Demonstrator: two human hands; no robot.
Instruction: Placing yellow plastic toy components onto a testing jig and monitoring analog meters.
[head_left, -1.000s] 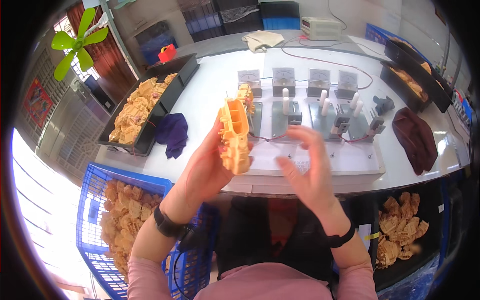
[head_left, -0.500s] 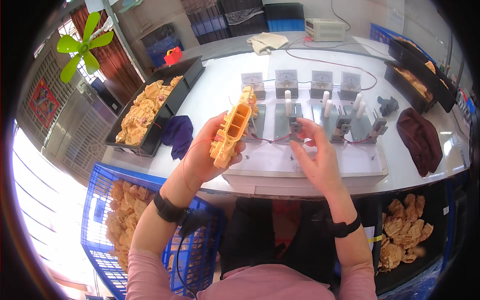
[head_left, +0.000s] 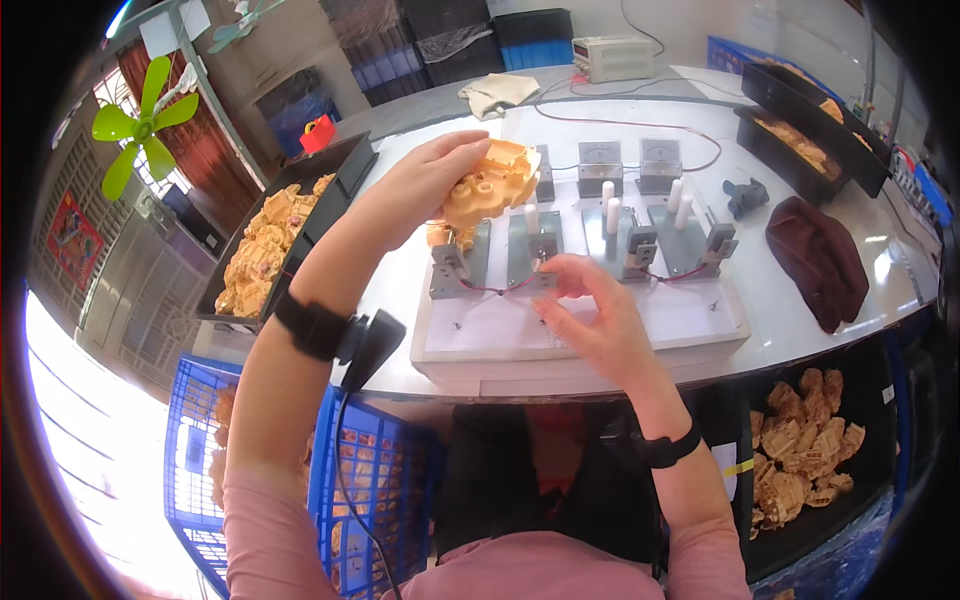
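Note:
My left hand [head_left: 420, 190] is closed on a yellow moulded plastic housing [head_left: 495, 182], raised over the test fixture at the left-centre, near its upright white pegs [head_left: 610, 205]. Some of its fingers are hidden behind the housing. Below that hand, another yellow part [head_left: 450, 236] shows by the leftmost grey metal plate [head_left: 474, 260]. My right hand [head_left: 605, 325] has thumb and index finger apart, the index tip at or very near the small grey contact block [head_left: 543, 250] of the second plate. I see nothing held in it.
Several analog meters [head_left: 600, 165] stand behind the plates. A black tray of yellow parts [head_left: 335, 200] lies at left, a dark red cloth [head_left: 815, 262] at right. Below the table edge are a blue crate [head_left: 340, 480] and a black bin [head_left: 870, 480].
My left hand has moved up and forward with the housing, which is turned over to show another side. My right hand stays by the same contact block. The whole view has shifted slightly.

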